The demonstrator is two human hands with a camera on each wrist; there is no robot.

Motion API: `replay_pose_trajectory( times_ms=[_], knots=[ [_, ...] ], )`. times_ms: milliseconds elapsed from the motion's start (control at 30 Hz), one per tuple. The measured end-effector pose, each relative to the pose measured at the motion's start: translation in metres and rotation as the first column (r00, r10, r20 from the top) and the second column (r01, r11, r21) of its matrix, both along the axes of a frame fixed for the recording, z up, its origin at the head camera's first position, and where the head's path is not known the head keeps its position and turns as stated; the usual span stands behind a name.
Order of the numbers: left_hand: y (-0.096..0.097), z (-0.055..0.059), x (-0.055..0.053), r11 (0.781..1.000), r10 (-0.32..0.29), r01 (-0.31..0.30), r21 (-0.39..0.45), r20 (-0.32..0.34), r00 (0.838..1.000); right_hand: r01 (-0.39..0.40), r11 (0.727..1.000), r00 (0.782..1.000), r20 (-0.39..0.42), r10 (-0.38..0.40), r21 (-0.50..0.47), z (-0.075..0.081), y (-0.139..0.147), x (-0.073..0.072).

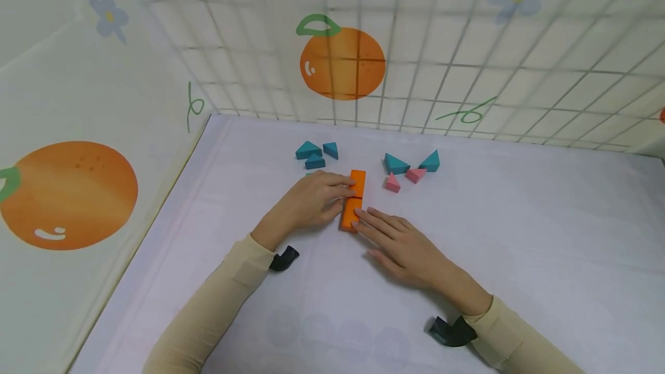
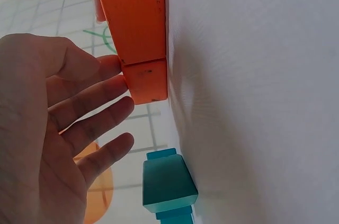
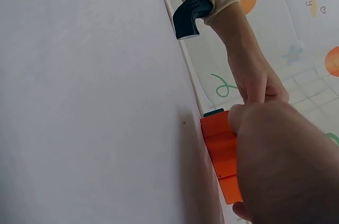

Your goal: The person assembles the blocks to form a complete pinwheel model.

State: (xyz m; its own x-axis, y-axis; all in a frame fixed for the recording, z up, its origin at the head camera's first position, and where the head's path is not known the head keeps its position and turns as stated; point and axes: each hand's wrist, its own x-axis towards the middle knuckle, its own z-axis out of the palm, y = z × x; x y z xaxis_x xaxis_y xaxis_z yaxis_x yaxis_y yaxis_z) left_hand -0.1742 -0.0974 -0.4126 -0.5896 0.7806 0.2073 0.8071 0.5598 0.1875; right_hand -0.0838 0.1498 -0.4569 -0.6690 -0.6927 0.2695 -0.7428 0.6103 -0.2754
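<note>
Two orange blocks (image 1: 352, 212) lie end to end on the table in a line running away from me, with a thin seam between them. My left hand (image 1: 317, 198) is at their left side, its relaxed fingertips touching the far block (image 1: 358, 180). From the right, my right hand (image 1: 402, 247) reaches in with fairly straight fingers, and its fingertips rest on the near block. In the left wrist view the left hand's fingers are spread beside the orange blocks (image 2: 135, 17). The right wrist view shows the orange blocks (image 3: 218, 152) partly hidden by the right hand.
Several teal triangular blocks (image 1: 309, 150) sit beyond my left hand, one mostly hidden by it. To the right of the orange blocks are two teal triangular blocks (image 1: 396, 164) and two pink triangular blocks (image 1: 392, 183). A patterned curtain (image 1: 415, 45) rises behind the table.
</note>
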Motion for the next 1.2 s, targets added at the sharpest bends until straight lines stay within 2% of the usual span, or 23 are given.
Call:
replay_pose_trajectory(
  times_ms=[333, 833, 1033, 1200],
  knots=[
    [0.0003, -0.0013, -0.0012, 1.0, 0.0, 0.0, -0.007, -0.014, 1.0, -0.011, 1.0, 1.0, -0.022, 0.011, -0.027, -0.0003, 0.0, -0.0014],
    [0.0013, 0.002, -0.0008, 1.0, -0.005, 0.005, 0.006, -0.012, 1.0, -0.007, 1.0, 1.0, 0.016, 0.007, 0.003, 0.001, 0.0012, -0.002],
    [0.0017, 0.0016, 0.0, 1.0, -0.022, 0.022, 0.021, -0.033, 0.999, -0.011, 1.0, 1.0, -0.004, 0.011, -0.007, 0.0004, 0.0008, -0.0021],
    [0.0021, 0.001, 0.001, 1.0, -0.016, 0.016, 0.017, -0.02, 1.0, -0.013, 1.0, 1.0, -0.011, 0.013, -0.009, 0.0003, 0.0007, -0.0016]
  ],
)
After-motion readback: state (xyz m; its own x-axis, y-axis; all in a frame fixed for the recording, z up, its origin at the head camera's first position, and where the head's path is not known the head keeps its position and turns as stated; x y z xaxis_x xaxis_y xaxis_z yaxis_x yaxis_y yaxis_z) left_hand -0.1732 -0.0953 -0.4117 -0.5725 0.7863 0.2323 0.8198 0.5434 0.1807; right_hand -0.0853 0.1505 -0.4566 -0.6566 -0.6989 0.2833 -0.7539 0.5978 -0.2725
